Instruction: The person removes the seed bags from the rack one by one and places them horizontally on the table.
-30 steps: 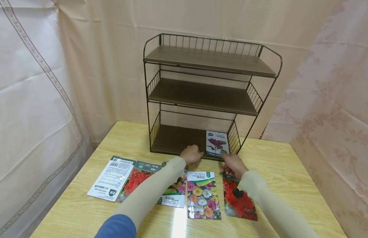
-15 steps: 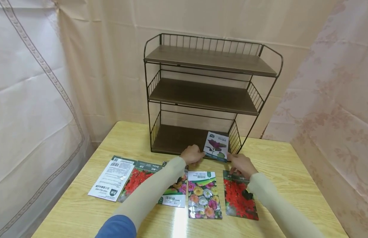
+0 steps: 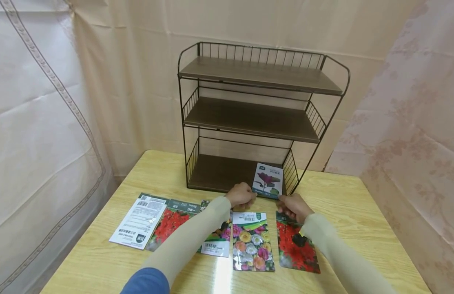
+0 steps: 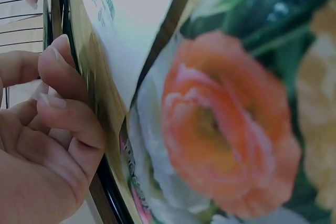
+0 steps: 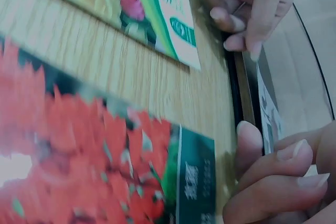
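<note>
A seed packet with a purple flower (image 3: pixel 267 181) lies at the right end of the bottom shelf (image 3: pixel 219 173), its lower edge along the shelf's front. My left hand (image 3: pixel 241 195) is at the packet's lower left corner, fingertips right at its edge. In the left wrist view the left fingers (image 4: pixel 63 72) are loosely bent, with nothing seen between them. My right hand (image 3: pixel 295 207) pinches the packet's lower right corner. In the right wrist view the right thumb (image 5: pixel 249 142) is at the shelf's front edge and the packet edge (image 5: pixel 270 121) runs in beside the fingers.
A three-tier wire rack (image 3: pixel 250 116) stands at the table's back. In front lie a packet of mixed flowers (image 3: pixel 253 243) and a red-flowered packet (image 3: pixel 296 245). Leftward are a white text-side packet (image 3: pixel 138 220), another red one (image 3: pixel 171 223) and overlapping packets under the left forearm (image 3: pixel 190 230).
The purple-flower packet was drawn toward the shelf's front edge and tilted, then lies flatter now. The left fingertips have come to its corner; the right hand has shifted slightly right.
</note>
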`<move>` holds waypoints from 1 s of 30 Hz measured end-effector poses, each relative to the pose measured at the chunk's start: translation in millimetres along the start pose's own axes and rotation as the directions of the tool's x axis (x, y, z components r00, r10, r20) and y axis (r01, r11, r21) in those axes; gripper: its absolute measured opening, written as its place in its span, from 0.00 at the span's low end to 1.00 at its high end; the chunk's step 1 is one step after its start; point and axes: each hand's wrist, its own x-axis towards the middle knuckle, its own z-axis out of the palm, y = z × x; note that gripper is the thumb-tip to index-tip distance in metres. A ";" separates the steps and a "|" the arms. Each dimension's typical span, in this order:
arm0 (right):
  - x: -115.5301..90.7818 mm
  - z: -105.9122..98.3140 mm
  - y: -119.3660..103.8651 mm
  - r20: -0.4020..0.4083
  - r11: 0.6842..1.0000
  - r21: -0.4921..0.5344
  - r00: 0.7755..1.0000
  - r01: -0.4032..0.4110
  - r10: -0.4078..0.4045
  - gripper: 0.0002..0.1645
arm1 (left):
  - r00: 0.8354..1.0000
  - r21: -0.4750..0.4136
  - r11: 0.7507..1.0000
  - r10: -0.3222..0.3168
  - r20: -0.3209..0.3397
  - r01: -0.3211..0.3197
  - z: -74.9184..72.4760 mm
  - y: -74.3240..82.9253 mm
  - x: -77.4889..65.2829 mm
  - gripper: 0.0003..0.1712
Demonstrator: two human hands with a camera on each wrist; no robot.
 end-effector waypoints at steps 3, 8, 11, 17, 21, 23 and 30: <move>1.2 0.4 1.2 0.007 0.998 0.055 1.000 0.002 -0.002 0.27 | 1.000 0.031 0.999 0.011 0.014 -0.011 -1.5 3.5 -3.4 0.25; 1.4 -2.5 4.5 0.010 0.989 0.151 1.000 0.005 -0.007 0.23 | 1.000 0.041 0.999 -0.004 0.027 0.002 -4.7 8.1 -7.3 0.28; 0.5 -2.7 6.1 0.017 0.982 0.191 1.000 -0.008 0.004 0.21 | 1.000 0.019 1.000 -0.026 0.008 0.026 -4.2 8.6 -5.7 0.26; 1.5 0.1 7.6 0.047 0.980 0.195 0.998 -0.038 0.029 0.19 | 1.000 0.010 1.000 -0.015 -0.014 0.015 -0.9 5.7 -2.3 0.19; 3.4 1.8 7.1 0.060 0.979 0.198 0.997 -0.050 0.039 0.18 | 1.000 0.010 1.000 0.009 -0.013 -0.008 -0.3 3.8 -2.4 0.19; 4.6 2.3 7.0 0.068 0.977 0.207 0.997 -0.054 0.040 0.18 | 1.000 0.016 1.000 0.022 -0.015 -0.022 -0.7 3.6 -3.1 0.19; 4.9 1.9 7.9 0.077 0.991 0.134 0.997 0.001 -0.011 0.20 | 0.999 0.049 0.998 0.044 -0.027 -0.043 -2.6 2.8 -4.9 0.19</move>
